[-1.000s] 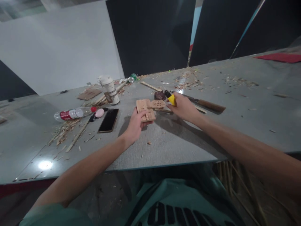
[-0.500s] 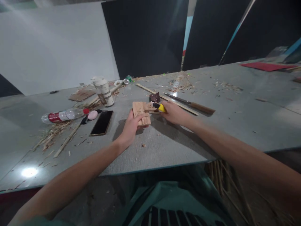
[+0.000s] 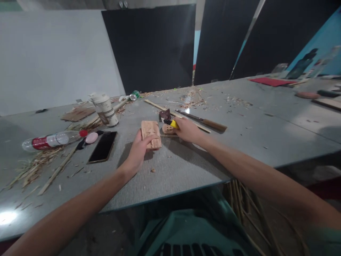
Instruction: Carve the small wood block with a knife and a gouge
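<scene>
My left hand (image 3: 137, 153) is closed around a carved wooden block (image 3: 151, 133), thumb across its front and the block tilted up off the table. In my right hand (image 3: 187, 128) is a yellow and black utility knife (image 3: 173, 123), pointing left toward the block but apart from it. Under the knife lies a smaller wooden piece with holes (image 3: 167, 128), partly hidden by that hand. A dark brown crumpled scrap (image 3: 165, 114) sits just behind the knife. A wooden-handled file-like tool (image 3: 213, 124) and a thin wood strip (image 3: 151, 104) lie beyond my right hand.
Left of my hands are a black phone (image 3: 102, 147), a plastic bottle on its side (image 3: 54, 139), a paper cup (image 3: 105, 110) and wood shavings (image 3: 34, 167). A green can (image 3: 135, 95) lies at the back. A red sheet (image 3: 271, 82) is at the far right. The table's near edge (image 3: 170, 194) runs before me.
The view has swung right, so things sit further left in it. The block has come away from the holed piece, leaving a gap between them. Both hands keep their grips.
</scene>
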Available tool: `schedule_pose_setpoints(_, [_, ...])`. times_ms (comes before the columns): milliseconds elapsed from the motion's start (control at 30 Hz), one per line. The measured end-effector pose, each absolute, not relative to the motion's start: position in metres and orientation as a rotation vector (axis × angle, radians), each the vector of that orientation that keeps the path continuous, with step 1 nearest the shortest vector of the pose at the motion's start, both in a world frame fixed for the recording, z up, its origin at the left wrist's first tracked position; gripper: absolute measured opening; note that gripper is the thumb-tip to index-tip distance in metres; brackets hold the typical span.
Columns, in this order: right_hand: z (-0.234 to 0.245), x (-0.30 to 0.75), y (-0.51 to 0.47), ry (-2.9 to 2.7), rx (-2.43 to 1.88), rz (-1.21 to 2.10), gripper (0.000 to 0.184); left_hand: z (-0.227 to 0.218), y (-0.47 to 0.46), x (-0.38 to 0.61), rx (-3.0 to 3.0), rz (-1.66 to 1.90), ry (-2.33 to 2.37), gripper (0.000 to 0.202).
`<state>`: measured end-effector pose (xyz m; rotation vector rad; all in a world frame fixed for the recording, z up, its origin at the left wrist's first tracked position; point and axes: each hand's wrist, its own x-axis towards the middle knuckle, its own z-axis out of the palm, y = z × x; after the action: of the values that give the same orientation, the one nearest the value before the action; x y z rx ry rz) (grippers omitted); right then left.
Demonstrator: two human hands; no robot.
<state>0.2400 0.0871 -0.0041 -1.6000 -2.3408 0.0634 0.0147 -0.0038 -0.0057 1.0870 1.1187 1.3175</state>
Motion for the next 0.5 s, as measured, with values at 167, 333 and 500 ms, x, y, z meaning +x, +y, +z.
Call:
schedule_pose_setpoints(167, [-0.001,0.246,0.087,-2.278,-1.736,0.083,0.045,-0.007,-0.004,0.014,1.102,1.315,1.124,0.048])
schedule_pose_setpoints(333, [-0.003,0.25,0.09,-2.298,-1.789,0.094,0.044,-0.009,-0.005,0.013,1.114,1.297,1.143,0.05])
schedule_pose_setpoints(500, [-0.004,0.252,0.093,-2.331,-1.785,0.096,0.044,-0.012,-0.004,0.012,1.121,1.285,1.146,0.046])
